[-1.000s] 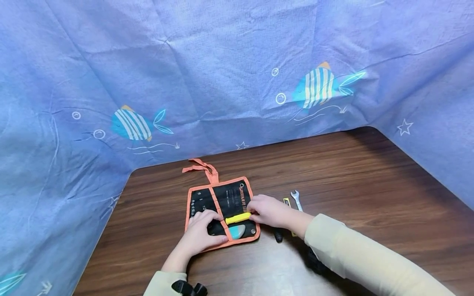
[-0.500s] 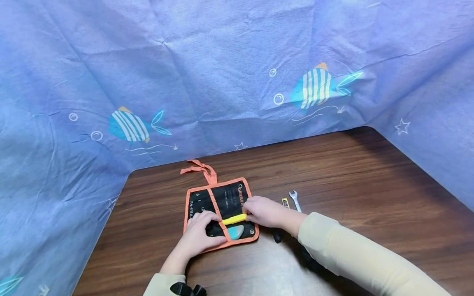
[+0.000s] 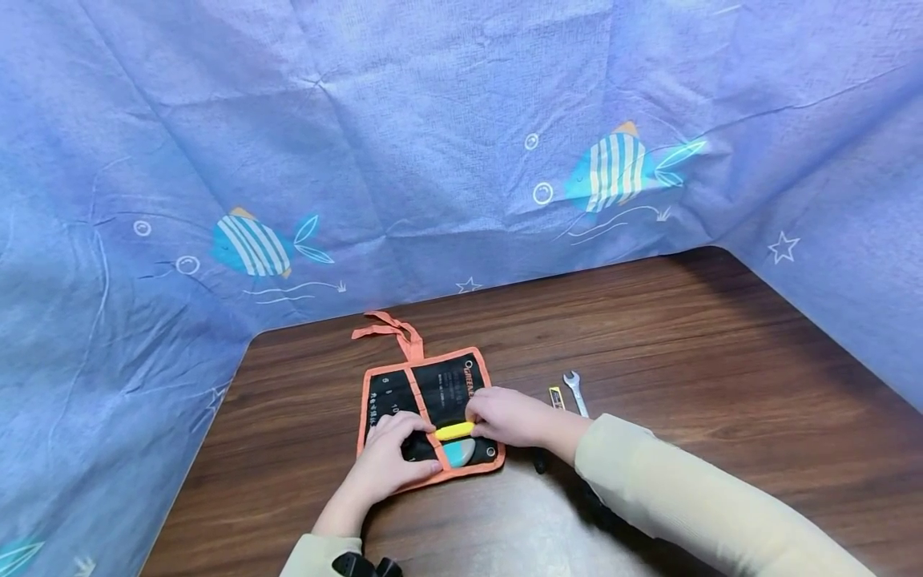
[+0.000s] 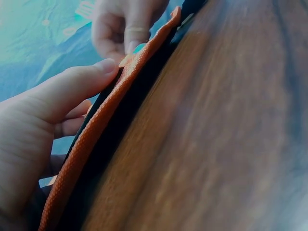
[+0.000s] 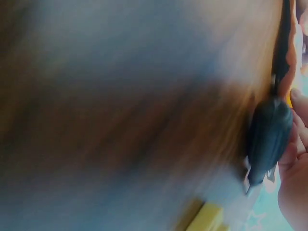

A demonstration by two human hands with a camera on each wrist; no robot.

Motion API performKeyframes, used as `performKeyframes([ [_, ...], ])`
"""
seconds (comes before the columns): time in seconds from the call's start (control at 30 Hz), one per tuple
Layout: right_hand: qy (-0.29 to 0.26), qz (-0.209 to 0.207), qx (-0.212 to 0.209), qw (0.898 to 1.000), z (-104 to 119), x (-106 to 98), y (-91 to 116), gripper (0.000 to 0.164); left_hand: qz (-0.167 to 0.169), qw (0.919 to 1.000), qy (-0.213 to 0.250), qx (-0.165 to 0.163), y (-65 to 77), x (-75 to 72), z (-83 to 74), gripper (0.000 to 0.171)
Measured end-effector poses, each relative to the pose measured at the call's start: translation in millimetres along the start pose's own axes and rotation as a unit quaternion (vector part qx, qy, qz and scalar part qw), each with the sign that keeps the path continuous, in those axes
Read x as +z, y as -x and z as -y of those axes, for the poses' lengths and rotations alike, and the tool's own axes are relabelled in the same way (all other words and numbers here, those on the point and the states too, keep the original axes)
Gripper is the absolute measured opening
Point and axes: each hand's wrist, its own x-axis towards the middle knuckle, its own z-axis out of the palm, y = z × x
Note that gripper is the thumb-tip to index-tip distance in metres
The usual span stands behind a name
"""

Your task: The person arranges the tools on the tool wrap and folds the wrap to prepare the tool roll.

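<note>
Toward the tabletop's [image 3: 649, 320] left edge, your right fingers [image 3: 479, 407] pinch a yellow handle [image 3: 453, 432], now less exposed, likely deeper in the pouch [image 3: 440, 386] under spread left fingers [image 3: 406, 422].

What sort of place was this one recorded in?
Probably an indoor tabletop recording corner, perhaps a makeshift booth: blue fish-print fabric hangs behind and on both sides of a wood-grain table, on which are a black, orange-edged tool pouch and a wrench.

Screened-off work nook, room type unclear: fish-print cloth [image 3: 433, 144] around wood-grain table [image 3: 678, 336].
</note>
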Motion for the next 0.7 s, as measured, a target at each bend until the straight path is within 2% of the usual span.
performKeyframes([
  [0.13, -0.006, 0.006, -0.008, 1.0, 4.7, 2.0, -6.6, 0.007, 0.006, 1.0, 0.0, 0.008, -0.9, 1.7, -1.6, 0.04],
  [0.43, -0.004, 0.004, -0.007, 1.0, 13.4, 5.6, -18.6, 0.007, 0.009, 1.0, 0.003, -0.002, -1.8, -0.7, -4.6, 0.039],
  [0.7, -0.003, 0.001, 0.002, 1.0, 17.8, 13.0, -24.5, 0.006, 0.01, 0.9998, 0.012, 0.011, -1.8, -0.9, -4.6, 0.038],
])
